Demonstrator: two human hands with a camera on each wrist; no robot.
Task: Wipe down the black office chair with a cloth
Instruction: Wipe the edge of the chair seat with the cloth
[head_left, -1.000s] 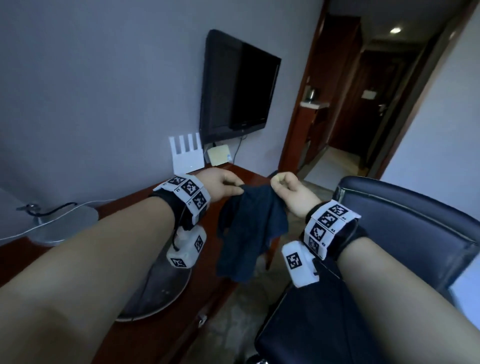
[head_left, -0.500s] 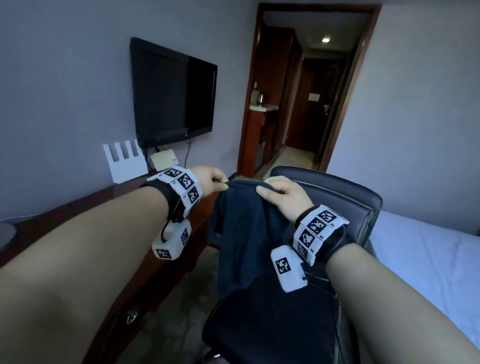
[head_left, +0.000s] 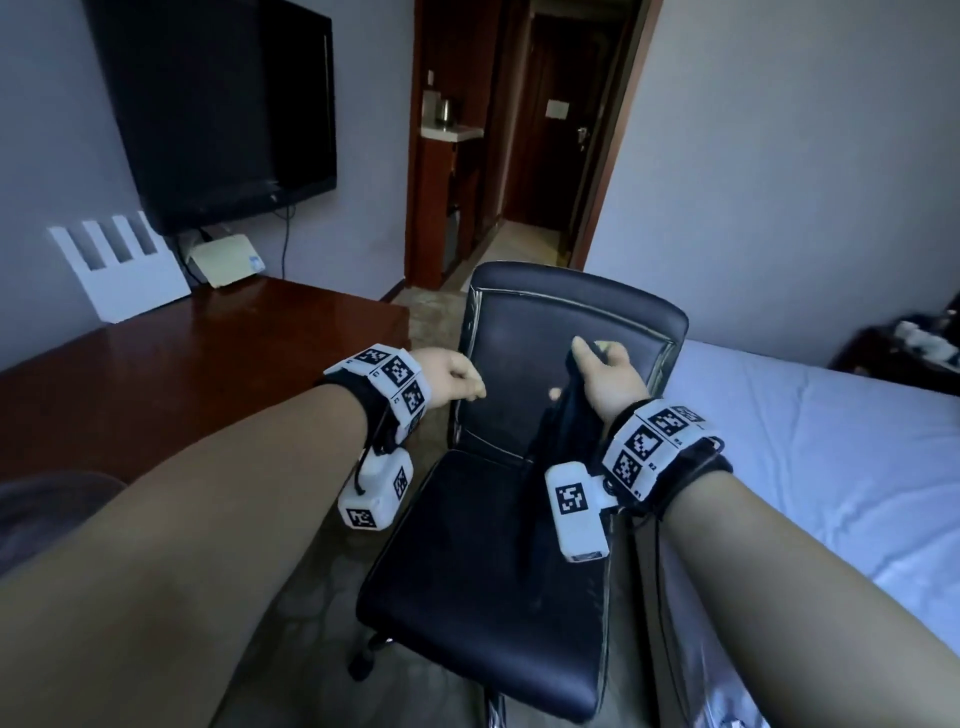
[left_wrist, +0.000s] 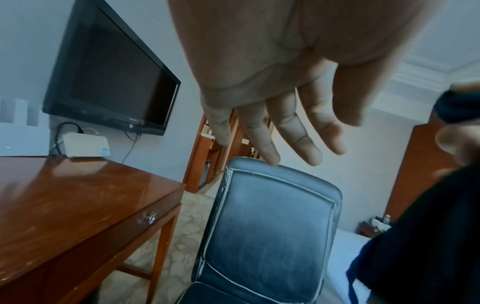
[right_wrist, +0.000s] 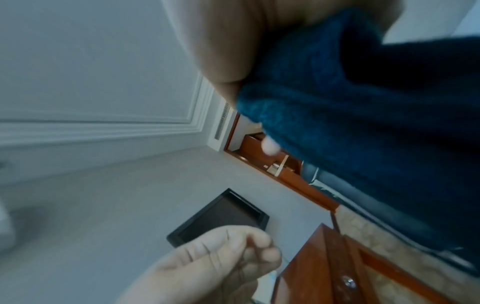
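The black office chair (head_left: 550, 364) stands straight ahead, its backrest (left_wrist: 270, 226) facing me, between the desk and the bed. My right hand (head_left: 605, 374) grips a bunched dark blue cloth (head_left: 558, 431) in front of the backrest's right half; the cloth (right_wrist: 350, 115) hangs down toward the seat (head_left: 467, 582). My left hand (head_left: 457, 382) hovers at the backrest's left edge with loose, nearly straight fingers (left_wrist: 270, 135) and holds nothing.
A brown wooden desk (head_left: 171, 364) runs along the left, with a white router (head_left: 119, 270) and a small box (head_left: 228, 257) under a wall-mounted TV (head_left: 218, 104). A bed with a white sheet (head_left: 821, 457) is close on the right. A doorway (head_left: 519, 130) opens behind the chair.
My left hand has let go of the cloth, which my right hand alone now holds bunched before the backrest. My view has swung right, bringing the whole chair to the centre.
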